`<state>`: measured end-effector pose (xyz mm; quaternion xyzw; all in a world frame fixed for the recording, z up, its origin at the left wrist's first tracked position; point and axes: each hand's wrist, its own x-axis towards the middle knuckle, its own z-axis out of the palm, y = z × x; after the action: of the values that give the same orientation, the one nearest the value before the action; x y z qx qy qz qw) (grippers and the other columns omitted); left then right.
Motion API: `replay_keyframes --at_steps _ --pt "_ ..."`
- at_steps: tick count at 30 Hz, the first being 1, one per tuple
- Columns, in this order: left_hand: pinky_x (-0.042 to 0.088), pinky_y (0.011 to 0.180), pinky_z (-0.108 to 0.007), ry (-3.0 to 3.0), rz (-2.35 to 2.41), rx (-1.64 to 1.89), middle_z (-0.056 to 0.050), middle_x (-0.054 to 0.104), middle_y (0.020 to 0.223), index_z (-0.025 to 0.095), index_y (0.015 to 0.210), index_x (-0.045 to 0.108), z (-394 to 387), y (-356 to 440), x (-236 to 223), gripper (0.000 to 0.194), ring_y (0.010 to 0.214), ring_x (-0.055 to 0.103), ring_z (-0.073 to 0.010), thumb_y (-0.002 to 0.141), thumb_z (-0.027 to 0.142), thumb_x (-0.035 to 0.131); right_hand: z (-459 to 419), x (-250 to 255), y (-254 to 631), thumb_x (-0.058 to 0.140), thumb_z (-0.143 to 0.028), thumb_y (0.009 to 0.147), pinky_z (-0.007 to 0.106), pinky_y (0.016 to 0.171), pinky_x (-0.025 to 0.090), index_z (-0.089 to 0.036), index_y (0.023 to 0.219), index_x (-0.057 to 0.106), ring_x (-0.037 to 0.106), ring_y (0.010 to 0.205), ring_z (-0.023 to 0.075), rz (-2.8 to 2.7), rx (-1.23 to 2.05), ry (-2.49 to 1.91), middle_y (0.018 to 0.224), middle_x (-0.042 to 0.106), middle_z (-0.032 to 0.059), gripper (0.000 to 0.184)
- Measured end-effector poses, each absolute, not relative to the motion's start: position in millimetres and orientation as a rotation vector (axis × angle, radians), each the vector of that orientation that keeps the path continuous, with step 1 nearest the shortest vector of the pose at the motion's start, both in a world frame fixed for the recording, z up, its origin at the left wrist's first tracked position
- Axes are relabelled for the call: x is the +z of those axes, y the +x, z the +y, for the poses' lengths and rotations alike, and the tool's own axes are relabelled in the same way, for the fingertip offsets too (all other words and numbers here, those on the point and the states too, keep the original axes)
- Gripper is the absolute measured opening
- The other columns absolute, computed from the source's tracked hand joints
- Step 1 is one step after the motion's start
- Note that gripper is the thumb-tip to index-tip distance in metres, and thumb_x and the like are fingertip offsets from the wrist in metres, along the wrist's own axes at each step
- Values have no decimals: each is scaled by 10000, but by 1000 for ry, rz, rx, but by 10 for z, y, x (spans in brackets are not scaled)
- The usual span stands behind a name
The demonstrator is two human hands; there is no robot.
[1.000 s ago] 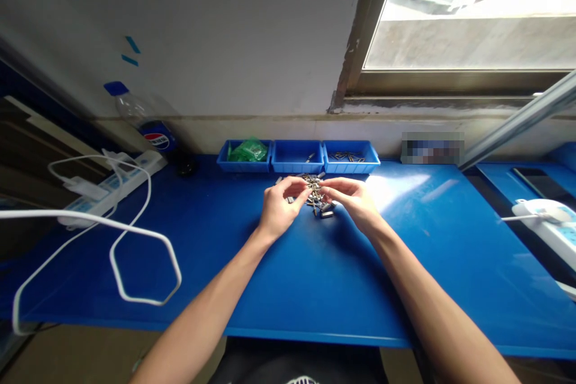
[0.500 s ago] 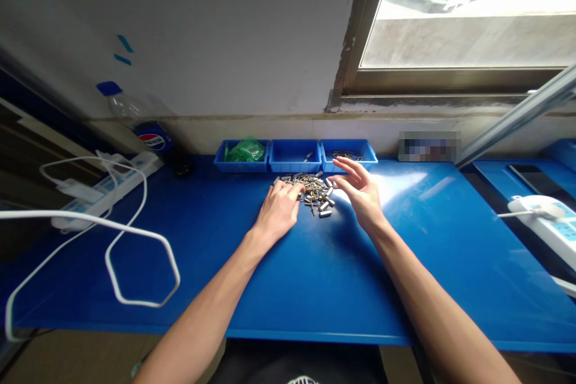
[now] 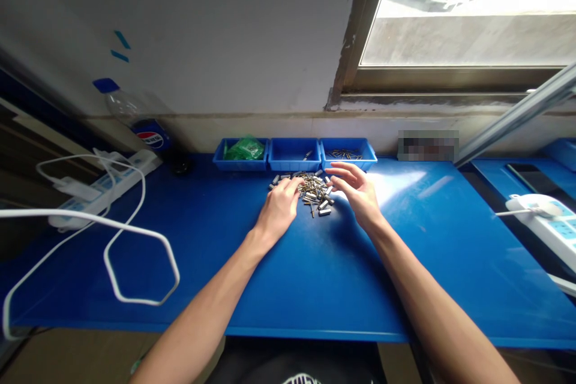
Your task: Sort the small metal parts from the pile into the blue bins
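Note:
A pile of small metal parts (image 3: 314, 191), short silvery cylinders mixed with thin brassy pins, lies on the blue table (image 3: 288, 276). My left hand (image 3: 279, 207) is at the pile's left edge, palm down, its fingers apart over the pieces. The fingertips are partly hidden, and nothing shows in their grasp. On the other side, my right hand (image 3: 357, 195) has its fingers spread, with the thumb and fingertips close to the pile's right edge. Nothing is visibly held in it.
Behind the pile stand a blue bin with a green plastic bag (image 3: 245, 149), a middle bin (image 3: 292, 165) with a small part, and a right bin (image 3: 346, 165) with thin pins. A cola bottle (image 3: 150, 135), power strip (image 3: 67, 216) and looping white cable (image 3: 168, 246) are left.
My left hand has lifted slightly, uncovering a few cylinders at its left. The fingers of my right hand have dropped a little and moved left. The view has shifted slightly.

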<state>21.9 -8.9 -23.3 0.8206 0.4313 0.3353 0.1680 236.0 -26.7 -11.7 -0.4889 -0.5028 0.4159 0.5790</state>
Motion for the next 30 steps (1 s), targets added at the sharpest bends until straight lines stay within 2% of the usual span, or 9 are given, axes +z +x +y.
replay_keyframes --at_steps 5,9,15,21,27,30 --pt "597 821 -310 2054 1203 1266 -34 755 953 218 1079 714 -82 217 -151 175 843 726 -183 930 140 666 -270 -114 2351 785 -463 855 362 759 594 -252 1130 727 735 812 211 -1202 978 -1176 1020 803 59 351" --pt "624 860 -312 1808 1138 1392 -26 774 943 211 1113 706 -80 221 -124 234 870 763 -186 883 194 745 -297 -78 2321 804 -463 840 353 736 589 -251 1112 746 707 744 195 -1250 1020 -1182 868 784 26 349" --pt "637 890 -329 1840 1106 1422 -29 785 977 215 1147 701 -108 216 -100 299 905 778 -196 859 174 769 -335 -57 2267 848 -488 795 348 695 586 -251 1154 772 720 745 203 -1287 1175 -1125 928 813 48 437" --pt "632 854 -312 2048 1080 1385 -27 779 997 219 1110 711 -132 207 -90 271 879 771 -186 860 127 758 -316 -89 2270 875 -510 754 359 711 609 -232 995 835 744 772 221 -1273 1246 -1121 949 827 62 370" --pt "617 847 -302 2115 1029 1342 -27 771 1011 215 1095 711 -133 198 -101 257 863 754 -173 870 98 745 -309 -94 2264 894 -499 735 384 761 625 -241 960 829 754 775 224 -1229 1291 -1125 940 825 52 348" --pt "599 857 -312 2188 1074 1268 -40 757 1050 213 1124 707 -125 179 -95 282 893 732 -184 866 112 755 -291 -125 2259 864 -514 772 400 774 628 -242 949 827 754 763 232 -1227 1227 -1159 912 821 55 327"
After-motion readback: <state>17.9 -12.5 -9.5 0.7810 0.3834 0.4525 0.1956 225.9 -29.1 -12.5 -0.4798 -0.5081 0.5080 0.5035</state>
